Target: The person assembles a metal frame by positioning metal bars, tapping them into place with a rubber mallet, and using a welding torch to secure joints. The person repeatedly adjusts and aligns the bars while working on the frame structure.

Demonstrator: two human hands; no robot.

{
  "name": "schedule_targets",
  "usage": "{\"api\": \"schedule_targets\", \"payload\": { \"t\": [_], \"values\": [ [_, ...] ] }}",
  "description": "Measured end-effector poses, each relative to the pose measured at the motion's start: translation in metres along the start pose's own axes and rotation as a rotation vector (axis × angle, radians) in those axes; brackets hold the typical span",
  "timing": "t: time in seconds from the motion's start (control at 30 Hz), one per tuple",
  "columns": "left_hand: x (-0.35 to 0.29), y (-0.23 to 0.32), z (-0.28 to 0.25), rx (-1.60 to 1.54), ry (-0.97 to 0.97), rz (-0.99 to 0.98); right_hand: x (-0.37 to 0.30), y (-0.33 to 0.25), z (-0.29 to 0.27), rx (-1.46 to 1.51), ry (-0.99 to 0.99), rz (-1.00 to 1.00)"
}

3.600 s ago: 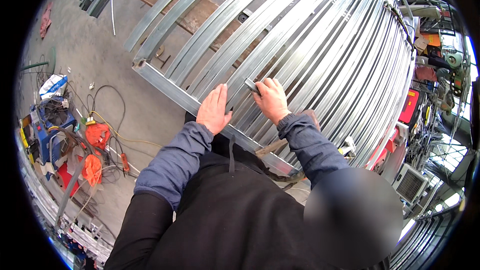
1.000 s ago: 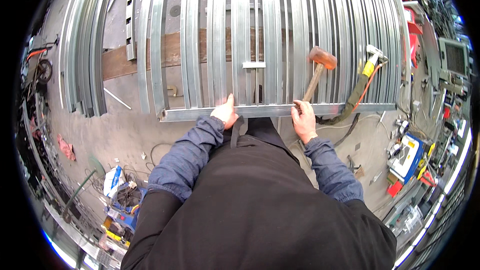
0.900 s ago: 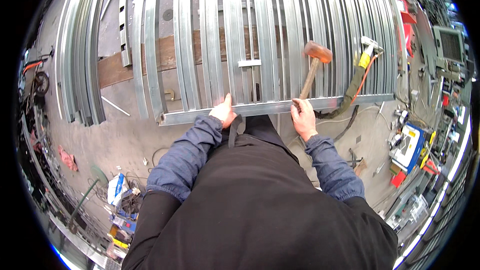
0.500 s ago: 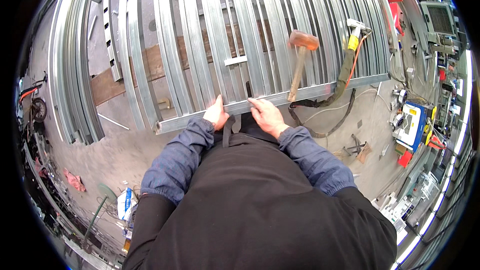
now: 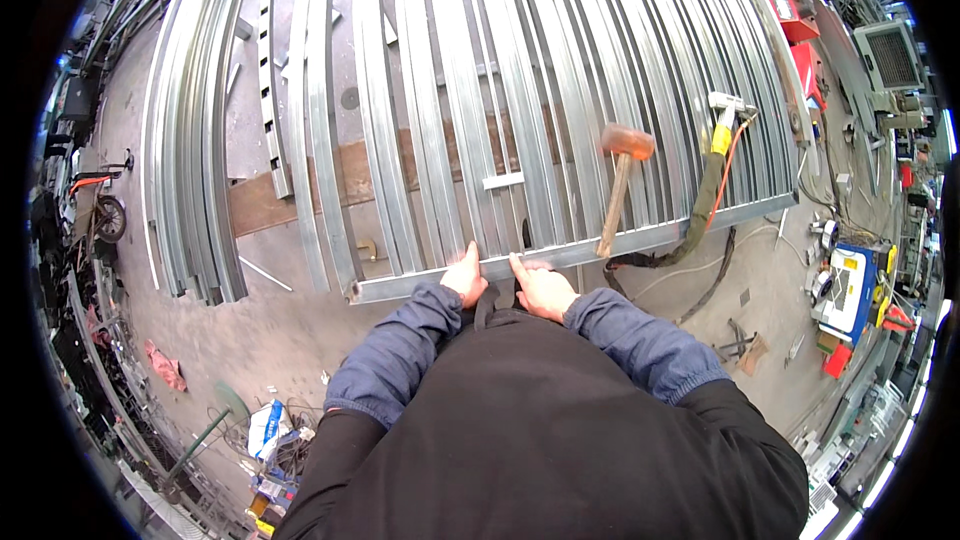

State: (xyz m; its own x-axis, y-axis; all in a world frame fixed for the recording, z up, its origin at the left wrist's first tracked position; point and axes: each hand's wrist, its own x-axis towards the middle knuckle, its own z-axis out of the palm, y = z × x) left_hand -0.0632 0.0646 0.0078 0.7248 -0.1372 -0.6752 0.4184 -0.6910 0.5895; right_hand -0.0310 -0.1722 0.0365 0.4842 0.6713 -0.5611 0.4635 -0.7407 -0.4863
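My left grip [image 5: 465,278] and right grip [image 5: 545,290] sit close together, just apart, at the long steel front rail [image 5: 410,286]. Both index fingers stretch forward onto it, the other fingers bent; whether those clasp the rail from below, I cannot tell (they tuck out of my sight). The rail runs out to both sides of my grips, and straight ahead of them the shiny steel bars [image 5: 455,90] stretch away in a row. A short pale strip [image 5: 503,181] lies across the bars just ahead. To the right of my right grip rests a mallet [image 5: 618,185], its orange-brown head pointing away and its wooden handle reaching back to the rail. Farther right lies a hose-fed tool [image 5: 721,140] with a yellow collar. Off to the left of my left grip, beyond a gap, a stack of bars [image 5: 195,140] stands apart, with a slotted bar [image 5: 267,60] between.
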Motion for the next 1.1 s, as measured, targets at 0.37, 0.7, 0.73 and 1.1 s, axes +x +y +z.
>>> {"api": "schedule_targets", "payload": {
  "t": [0.37,0.7,0.73,1.1],
  "values": [
    [0.005,-0.018,0.006,0.047,-0.019,0.095,0.005,0.004,-0.027,-0.032,-0.156,-0.040],
    [-0.010,-0.014,0.004,0.085,0.083,0.160,0.004,0.003,-0.034,-0.022,-0.168,-0.050],
    [-0.015,-0.015,0.001,0.071,0.114,0.202,0.002,0.002,-0.032,-0.021,-0.155,-0.065],
    [-0.044,-0.020,-0.014,0.122,0.694,0.169,0.010,0.009,-0.024,-0.070,-0.085,-0.086]
  ]
}}
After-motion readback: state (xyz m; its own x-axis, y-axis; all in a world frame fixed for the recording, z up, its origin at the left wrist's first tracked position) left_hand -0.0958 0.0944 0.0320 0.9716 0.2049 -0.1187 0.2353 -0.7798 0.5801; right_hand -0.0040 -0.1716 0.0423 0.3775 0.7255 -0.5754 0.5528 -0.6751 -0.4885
